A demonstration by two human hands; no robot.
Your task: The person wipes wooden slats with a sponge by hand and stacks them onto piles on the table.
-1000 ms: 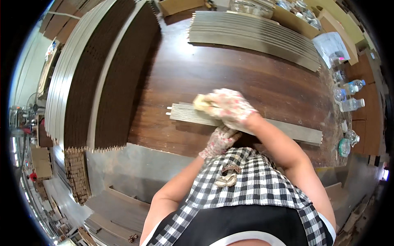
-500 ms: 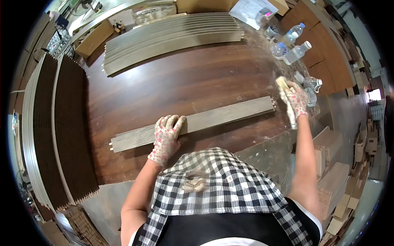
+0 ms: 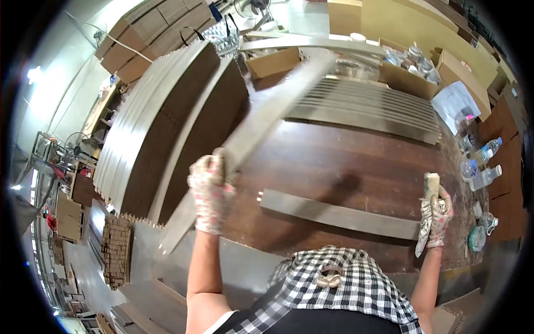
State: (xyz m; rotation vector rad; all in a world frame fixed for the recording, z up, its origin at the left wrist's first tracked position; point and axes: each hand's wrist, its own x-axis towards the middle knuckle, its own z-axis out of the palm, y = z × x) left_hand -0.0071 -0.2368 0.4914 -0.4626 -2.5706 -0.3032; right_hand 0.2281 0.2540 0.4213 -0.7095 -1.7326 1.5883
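Observation:
My left hand (image 3: pixel 210 195), in a white glove with pink dots, is closed around a long grey wooden slat (image 3: pixel 272 119). The slat is raised and slants over the table's left side, blurred by motion. A second grey slat (image 3: pixel 339 216) with pegs at its left end lies flat on the dark brown table (image 3: pixel 311 158). Close to that slat's right end, my right hand (image 3: pixel 439 216), gloved the same way, grips a whitish cloth (image 3: pixel 426 220). A pale, block-like part of it sticks up above the fingers.
Stacked slats (image 3: pixel 372 114) lie along the table's far side. Tall slat stacks (image 3: pixel 156 128) stand at the left. Plastic bottles (image 3: pixel 485 177) and a paper sheet (image 3: pixel 455 106) sit at the right edge. Cardboard boxes (image 3: pixel 409 80) line the back.
My left hand has gone from resting on a slat on the table to holding one up at a slant. My right hand still has the cloth. The view has turned left.

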